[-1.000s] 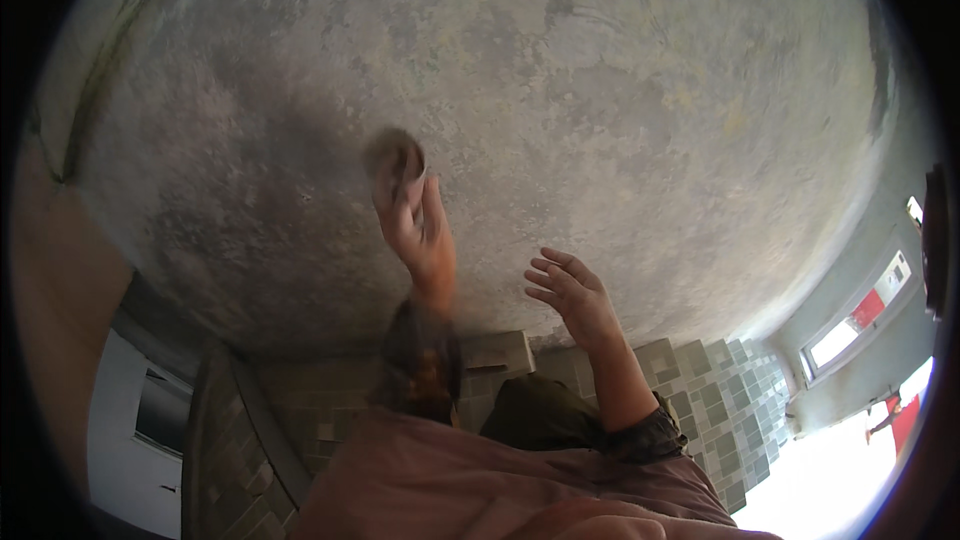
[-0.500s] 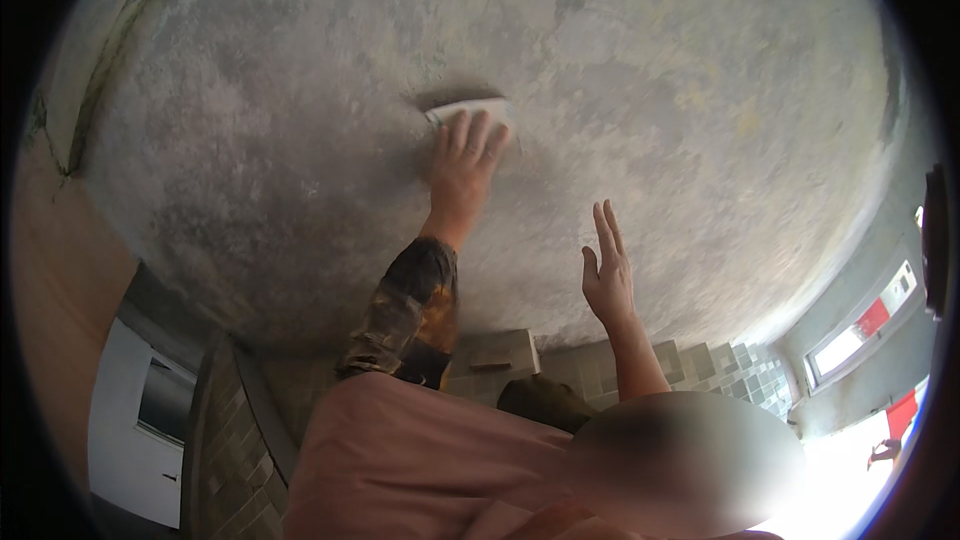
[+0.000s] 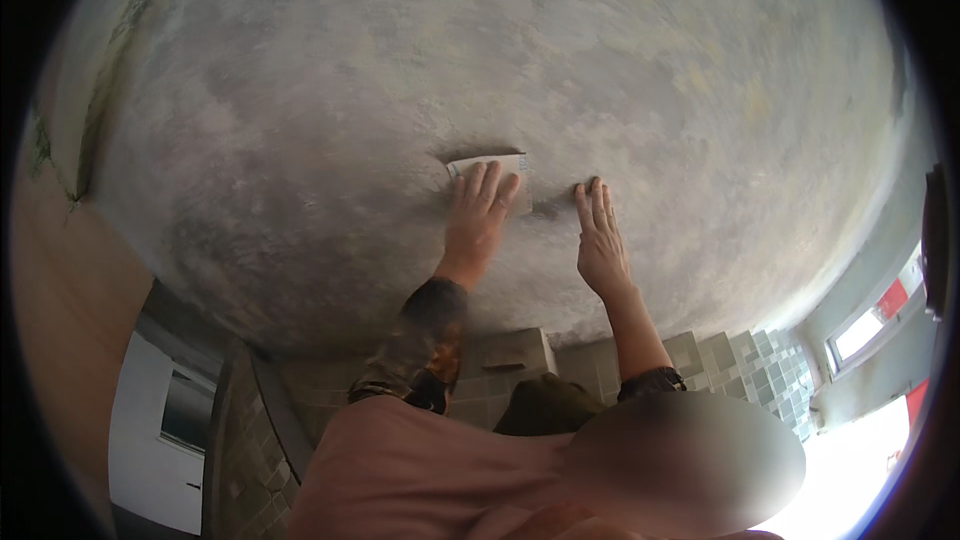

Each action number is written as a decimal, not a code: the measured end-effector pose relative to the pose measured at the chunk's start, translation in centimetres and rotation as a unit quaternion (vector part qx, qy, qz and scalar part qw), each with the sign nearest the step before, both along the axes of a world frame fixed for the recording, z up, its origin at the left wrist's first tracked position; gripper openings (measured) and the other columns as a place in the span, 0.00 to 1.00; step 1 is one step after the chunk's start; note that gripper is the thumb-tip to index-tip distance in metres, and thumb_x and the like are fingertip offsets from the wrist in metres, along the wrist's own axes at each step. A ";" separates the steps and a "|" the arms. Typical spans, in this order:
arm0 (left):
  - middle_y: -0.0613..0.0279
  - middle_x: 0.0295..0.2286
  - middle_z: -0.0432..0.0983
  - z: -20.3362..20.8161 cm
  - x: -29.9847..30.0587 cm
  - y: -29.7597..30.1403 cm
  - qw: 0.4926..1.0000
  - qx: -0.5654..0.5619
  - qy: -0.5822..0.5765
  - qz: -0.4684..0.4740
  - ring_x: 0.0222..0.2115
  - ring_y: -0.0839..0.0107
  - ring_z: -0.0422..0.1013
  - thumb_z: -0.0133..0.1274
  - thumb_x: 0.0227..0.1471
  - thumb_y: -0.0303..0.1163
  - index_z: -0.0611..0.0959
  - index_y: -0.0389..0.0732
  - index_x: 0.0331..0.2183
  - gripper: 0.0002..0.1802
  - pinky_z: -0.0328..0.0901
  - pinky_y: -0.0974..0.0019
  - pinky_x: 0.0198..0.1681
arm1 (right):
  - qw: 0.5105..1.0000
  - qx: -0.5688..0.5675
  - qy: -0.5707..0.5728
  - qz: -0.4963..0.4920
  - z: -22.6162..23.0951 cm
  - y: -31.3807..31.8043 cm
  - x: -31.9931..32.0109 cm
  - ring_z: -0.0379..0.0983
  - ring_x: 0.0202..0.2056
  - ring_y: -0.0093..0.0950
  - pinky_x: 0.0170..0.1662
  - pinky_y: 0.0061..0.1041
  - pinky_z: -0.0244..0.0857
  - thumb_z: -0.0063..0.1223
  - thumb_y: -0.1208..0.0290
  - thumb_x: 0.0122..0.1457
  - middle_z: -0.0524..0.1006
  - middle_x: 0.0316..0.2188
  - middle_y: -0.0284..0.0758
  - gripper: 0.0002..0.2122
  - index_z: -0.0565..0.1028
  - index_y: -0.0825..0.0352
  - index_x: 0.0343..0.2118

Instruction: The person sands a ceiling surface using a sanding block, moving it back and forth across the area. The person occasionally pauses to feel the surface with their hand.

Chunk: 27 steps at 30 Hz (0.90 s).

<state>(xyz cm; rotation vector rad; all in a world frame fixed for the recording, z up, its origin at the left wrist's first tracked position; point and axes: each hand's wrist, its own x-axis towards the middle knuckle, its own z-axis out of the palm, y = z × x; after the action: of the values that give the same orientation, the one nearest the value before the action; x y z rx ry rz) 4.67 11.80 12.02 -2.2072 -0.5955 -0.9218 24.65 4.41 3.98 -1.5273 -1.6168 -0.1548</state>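
My left hand (image 3: 478,215) reaches up and presses a small white rectangular pad (image 3: 488,162) flat against a grey, mottled plaster surface (image 3: 300,140). Its fingers are spread over the pad, so only the pad's top edge shows. My right hand (image 3: 598,240) lies just to the right, palm against the same surface with its fingers together and nothing in it. A dark patterned sleeve covers my left forearm (image 3: 420,340). My right forearm is bare up to a dark cuff.
Green-grey wall tiles (image 3: 740,355) run below the plaster. A bright window with a red patch (image 3: 870,330) is at the right, and a pale doorway (image 3: 170,420) at the lower left. A brown strip (image 3: 60,290) borders the plaster on the left. A pink shirt (image 3: 420,470) fills the bottom.
My left hand has slid up and to the right across the plaster with the pad under it. My right hand has risen from the air and now lies flat on the surface.
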 end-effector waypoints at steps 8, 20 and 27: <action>0.50 0.60 0.58 2.9 1.5 1.1 0.991 0.045 -0.096 0.076 0.61 0.46 0.55 0.49 0.52 0.21 0.68 0.49 0.60 0.33 0.54 0.42 0.61 | 1.000 -0.015 0.009 0.026 -0.1 -0.4 0.9 0.39 0.70 0.37 0.70 0.36 0.43 0.35 0.92 0.47 0.43 0.70 0.39 0.42 0.49 0.57 0.68; 0.49 0.61 0.56 3.5 1.6 0.6 0.991 0.037 -0.095 0.082 0.62 0.44 0.52 0.49 0.52 0.20 0.66 0.48 0.61 0.35 0.51 0.44 0.63 | 0.999 -0.039 0.004 0.034 -0.2 -0.8 1.4 0.38 0.70 0.37 0.69 0.35 0.45 0.36 0.92 0.48 0.43 0.70 0.40 0.40 0.49 0.58 0.68; 0.48 0.60 0.58 -0.4 1.6 -0.7 0.998 0.001 -0.038 0.051 0.60 0.44 0.54 0.49 0.54 0.22 0.66 0.49 0.61 0.33 0.50 0.43 0.63 | 0.999 -0.037 0.012 0.026 -0.1 -0.6 1.0 0.38 0.70 0.37 0.69 0.35 0.45 0.36 0.92 0.49 0.43 0.70 0.40 0.40 0.50 0.58 0.68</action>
<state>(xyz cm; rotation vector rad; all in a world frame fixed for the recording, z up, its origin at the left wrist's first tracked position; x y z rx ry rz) 6.27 11.13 11.65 -2.1267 -0.7358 -0.9566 25.61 3.80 3.86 -1.5355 -1.6583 -0.0489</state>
